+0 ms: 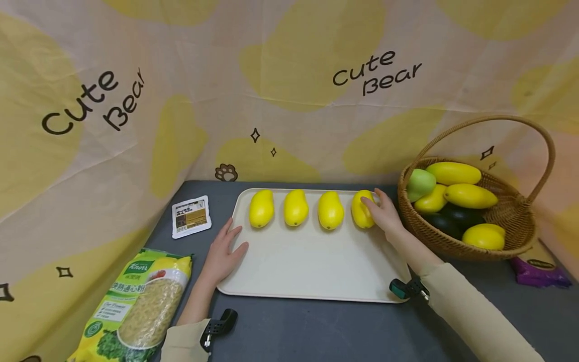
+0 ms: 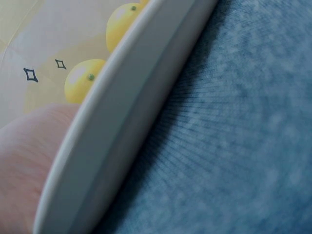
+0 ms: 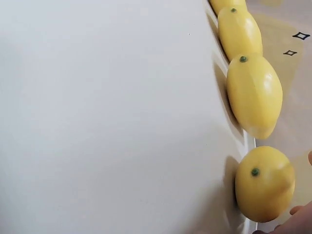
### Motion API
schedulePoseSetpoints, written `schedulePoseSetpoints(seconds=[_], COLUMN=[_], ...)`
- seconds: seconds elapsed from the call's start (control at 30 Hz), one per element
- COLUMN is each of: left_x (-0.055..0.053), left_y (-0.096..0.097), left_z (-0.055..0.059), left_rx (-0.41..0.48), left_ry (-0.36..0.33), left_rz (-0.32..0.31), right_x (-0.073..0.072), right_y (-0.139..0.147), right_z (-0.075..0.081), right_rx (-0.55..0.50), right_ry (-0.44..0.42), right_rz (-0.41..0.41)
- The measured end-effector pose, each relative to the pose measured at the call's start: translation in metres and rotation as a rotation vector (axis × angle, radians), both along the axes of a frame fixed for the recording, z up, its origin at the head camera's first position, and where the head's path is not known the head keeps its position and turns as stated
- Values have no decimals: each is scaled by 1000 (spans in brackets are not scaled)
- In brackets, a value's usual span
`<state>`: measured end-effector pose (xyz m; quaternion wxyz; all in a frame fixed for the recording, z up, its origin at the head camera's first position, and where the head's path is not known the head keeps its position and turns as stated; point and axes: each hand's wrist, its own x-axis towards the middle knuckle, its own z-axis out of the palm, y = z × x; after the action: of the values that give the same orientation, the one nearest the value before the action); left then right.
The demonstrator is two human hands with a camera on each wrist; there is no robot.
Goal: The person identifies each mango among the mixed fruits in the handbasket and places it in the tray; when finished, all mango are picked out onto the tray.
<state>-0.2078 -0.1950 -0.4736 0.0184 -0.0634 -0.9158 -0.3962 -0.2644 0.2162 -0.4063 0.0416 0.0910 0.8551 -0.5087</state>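
Note:
Several yellow mangoes stand in a row along the far side of a white tray (image 1: 312,266). From left to right in the head view are a first mango (image 1: 261,208), a second mango (image 1: 296,207) and a third mango (image 1: 330,210). My right hand (image 1: 386,216) holds the rightmost mango (image 1: 362,210), its thumb on the fruit and its fingers behind; the right wrist view shows that mango (image 3: 264,184) with only bits of the hand beside it. At the tray's left edge rests my left hand (image 1: 222,255), fingers spread and thumb over the surface.
A wicker basket (image 1: 420,226) at the right holds yellow fruit, a green fruit (image 1: 420,184) and dark green items. On the left lie a white packet (image 1: 191,217) and a pasta bag (image 1: 140,301). A purple bag (image 1: 540,271) lies behind the basket's right side.

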Motion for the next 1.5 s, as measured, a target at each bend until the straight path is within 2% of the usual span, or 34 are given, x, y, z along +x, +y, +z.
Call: schedulePoseSetpoints(seconds=[0.23,0.43,0.57,0.8,0.97,1.07,1.17,1.33,1.5], left_x=[0,0,1,4,4,3,3,2,3], left_y=[-2,-4,-5,-6,-6,-6,-6,-6,-5], left_z=[1,2,2,2,2,2,1,0,0], left_rx=[-7,-5,-9,-5,-12,-15,-22,-19,-11], left_ry=[-5,-9,1,29,36,25,14,7,12], left_rz=[1,7,13,20,16,21,21,19,16], right_x=[19,39,54,79,88,89,87,79,60], right_y=[-5,-6,-6,5,21,34,47,71,98], right_z=[9,13,23,44,58,72,89,118,135], right_rx=[32,116,165,271,401,470,518,603,654], right_ry=[19,144,216,434,632,696,664,452,255], right_rz=[69,184,266,393,387,374,388,429,451])
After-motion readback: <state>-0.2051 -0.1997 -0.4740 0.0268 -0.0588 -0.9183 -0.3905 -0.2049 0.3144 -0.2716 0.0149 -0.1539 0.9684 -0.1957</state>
